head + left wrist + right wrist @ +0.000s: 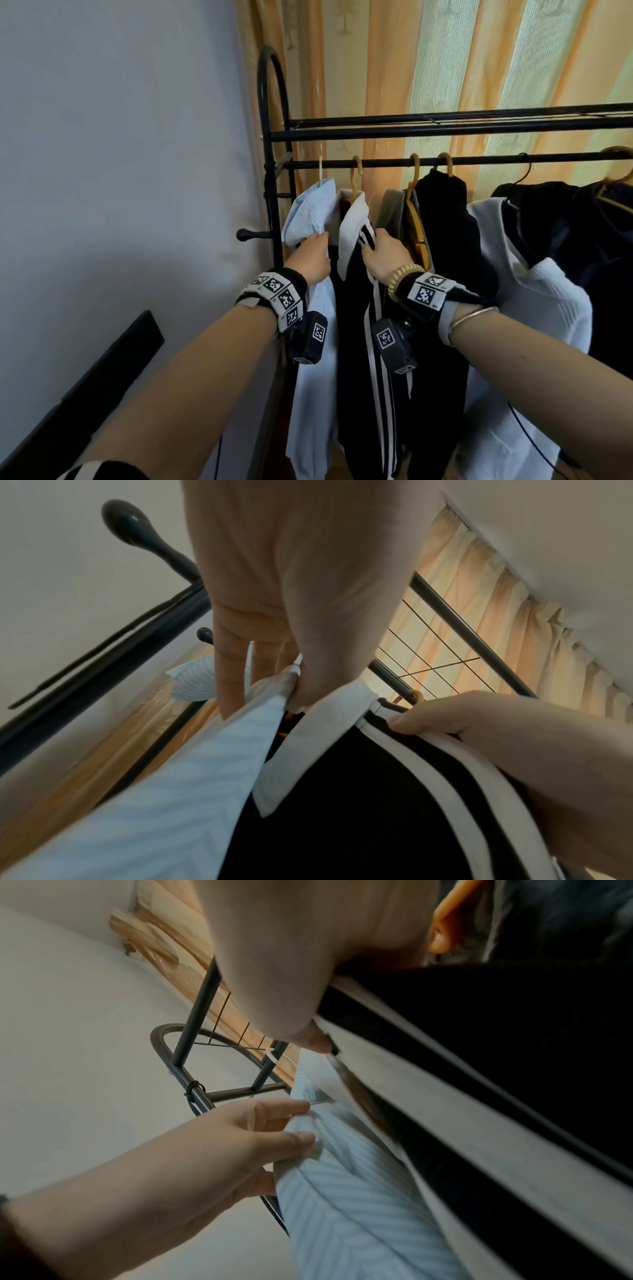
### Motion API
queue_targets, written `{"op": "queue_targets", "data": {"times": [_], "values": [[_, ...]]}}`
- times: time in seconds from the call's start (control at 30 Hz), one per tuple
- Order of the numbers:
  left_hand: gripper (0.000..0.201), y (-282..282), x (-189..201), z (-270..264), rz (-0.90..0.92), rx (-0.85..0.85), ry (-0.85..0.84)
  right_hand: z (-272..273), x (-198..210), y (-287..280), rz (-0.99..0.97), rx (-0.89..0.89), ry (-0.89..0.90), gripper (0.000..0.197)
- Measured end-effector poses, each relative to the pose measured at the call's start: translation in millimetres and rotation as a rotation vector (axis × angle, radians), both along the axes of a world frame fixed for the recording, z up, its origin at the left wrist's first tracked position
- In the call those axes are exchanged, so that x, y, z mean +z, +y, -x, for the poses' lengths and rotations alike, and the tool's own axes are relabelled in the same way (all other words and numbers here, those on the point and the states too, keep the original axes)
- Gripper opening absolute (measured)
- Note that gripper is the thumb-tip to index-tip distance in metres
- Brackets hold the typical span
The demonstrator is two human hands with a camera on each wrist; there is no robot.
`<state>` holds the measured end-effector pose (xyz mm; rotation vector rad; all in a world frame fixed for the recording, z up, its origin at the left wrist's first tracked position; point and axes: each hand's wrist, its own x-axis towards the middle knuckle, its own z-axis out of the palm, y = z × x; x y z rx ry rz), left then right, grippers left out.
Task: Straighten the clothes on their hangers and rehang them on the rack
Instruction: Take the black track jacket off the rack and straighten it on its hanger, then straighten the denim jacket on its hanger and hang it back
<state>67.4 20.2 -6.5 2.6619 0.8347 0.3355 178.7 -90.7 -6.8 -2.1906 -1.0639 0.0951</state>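
Note:
A light blue striped shirt (308, 212) hangs on a white hanger (321, 171) at the left end of the black rack's rail (479, 161). My left hand (322, 238) pinches its shoulder fabric (260, 723) between thumb and fingers (301, 1139). Beside it hangs a black jacket (352, 308) with a white collar (308, 750) and white stripes, on a yellow hanger (356, 171). My right hand (371, 241) grips the jacket's striped shoulder (428, 750), thumb (308, 1039) pressed on the stripe. Both garments hang on the rail.
Further right hang a grey garment (394, 212), a black one (445, 222), a white one (534, 308) and a dark navy one (582, 222). An orange curtain (445, 68) is behind, a wall (120, 137) to the left. A rack peg (246, 235) sticks out left.

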Motion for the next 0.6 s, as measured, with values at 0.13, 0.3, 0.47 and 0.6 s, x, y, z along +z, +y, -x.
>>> {"op": "queue_targets", "data": {"times": [0.13,0.3,0.47,0.6], "values": [[0.042,0,-2,-1,0.000,-0.008,0.019,-3,4,0,-0.007,-0.008,-0.004,0.022],[0.041,2,-4,0,0.007,-0.029,0.039,4,8,-2,0.013,0.007,0.008,0.028],[0.035,-3,-5,-8,0.011,0.075,-0.090,4,12,-1,0.100,0.117,0.025,0.054],[0.040,-15,5,-16,-0.257,0.175,-0.238,1,23,-14,0.059,0.048,-0.107,0.058]]}}
